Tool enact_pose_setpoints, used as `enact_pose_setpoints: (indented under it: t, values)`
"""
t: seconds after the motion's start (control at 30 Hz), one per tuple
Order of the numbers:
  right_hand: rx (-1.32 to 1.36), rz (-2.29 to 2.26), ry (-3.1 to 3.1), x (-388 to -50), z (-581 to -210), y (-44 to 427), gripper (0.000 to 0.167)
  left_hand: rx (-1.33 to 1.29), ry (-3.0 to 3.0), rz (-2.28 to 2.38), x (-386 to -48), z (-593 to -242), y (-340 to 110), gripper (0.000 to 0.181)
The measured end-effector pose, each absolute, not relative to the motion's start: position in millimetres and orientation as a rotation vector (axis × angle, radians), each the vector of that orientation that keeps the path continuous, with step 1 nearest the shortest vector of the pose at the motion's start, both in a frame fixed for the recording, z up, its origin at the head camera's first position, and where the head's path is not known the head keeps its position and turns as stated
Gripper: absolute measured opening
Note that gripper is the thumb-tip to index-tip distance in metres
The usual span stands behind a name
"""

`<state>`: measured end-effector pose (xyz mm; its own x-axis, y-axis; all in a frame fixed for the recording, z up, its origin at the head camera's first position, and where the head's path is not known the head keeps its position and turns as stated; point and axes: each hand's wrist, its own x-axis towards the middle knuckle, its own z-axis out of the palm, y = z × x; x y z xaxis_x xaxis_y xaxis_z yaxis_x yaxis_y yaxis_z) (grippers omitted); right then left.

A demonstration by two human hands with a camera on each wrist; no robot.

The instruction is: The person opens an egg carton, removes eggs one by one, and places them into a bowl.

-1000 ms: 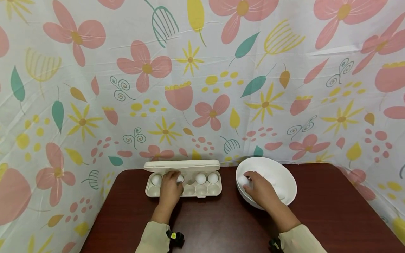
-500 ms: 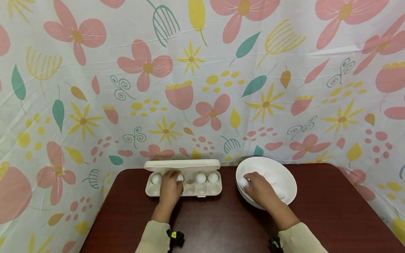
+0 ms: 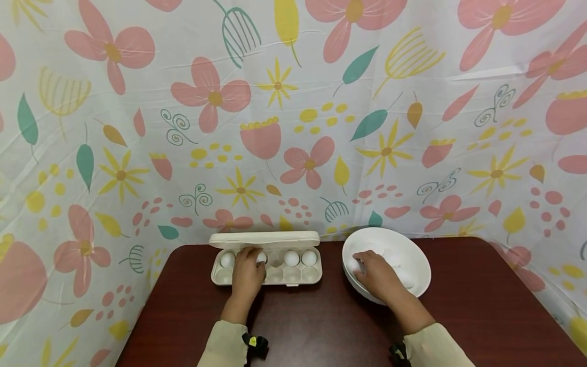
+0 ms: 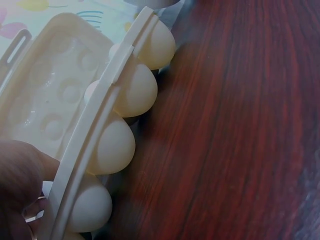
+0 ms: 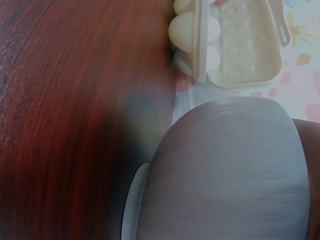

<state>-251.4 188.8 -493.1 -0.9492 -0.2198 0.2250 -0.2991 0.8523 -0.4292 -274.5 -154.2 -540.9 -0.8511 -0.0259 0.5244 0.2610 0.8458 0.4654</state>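
Observation:
In the head view, a cream egg carton (image 3: 264,238) lies on the table with its lid up. Several white eggs (image 3: 291,258) stand in its back row. My left hand (image 3: 246,278) reaches into it, with an egg (image 3: 261,257) between thumb and fingers. The left wrist view shows part of that hand (image 4: 19,185) beside the carton's rim. To the right, my right hand (image 3: 379,277) is inside a white bowl (image 3: 418,260), its fingers and thumb round an egg (image 3: 354,265). Other eggs (image 3: 405,278) lie in the bowl, partly covered by the hand.
The dark reddish-brown table (image 3: 312,326) extends in front of the carton and bowl. A flower-patterned cloth (image 3: 293,117) hangs right behind them. From the right wrist view, the bowl's outer wall (image 5: 225,170) fills much of the picture, with the carton (image 5: 201,40) beyond.
My right hand and its egg have sunk very slightly into the bowl. The left hand holds the same place at the carton.

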Motion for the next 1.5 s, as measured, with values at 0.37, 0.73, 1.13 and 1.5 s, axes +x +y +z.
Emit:
enact_pose_setpoints:
  t: [0.37,0.73,1.13,1.5]
  values:
    - [0.307,0.751,-2.805,-249.4,-491.2,190.9,0.036,-0.130,-2.430,-0.839,-264.6,-537.9,-148.8,0.036]
    - [0.276,0.838,-2.606,-235.4,-491.0,184.1,0.027,-0.084,-2.407,-0.969,-249.2,-517.0,-129.9,0.035]
    - [0.282,1.020,-2.525,-229.6,-493.7,175.3,0.024,-0.035,-2.462,-1.063,-236.5,-494.0,-109.5,0.035]
    - [0.428,0.992,-2.434,-220.5,-489.7,165.5,0.026,-0.093,-2.474,-1.179,-226.4,-480.6,-94.1,0.034]
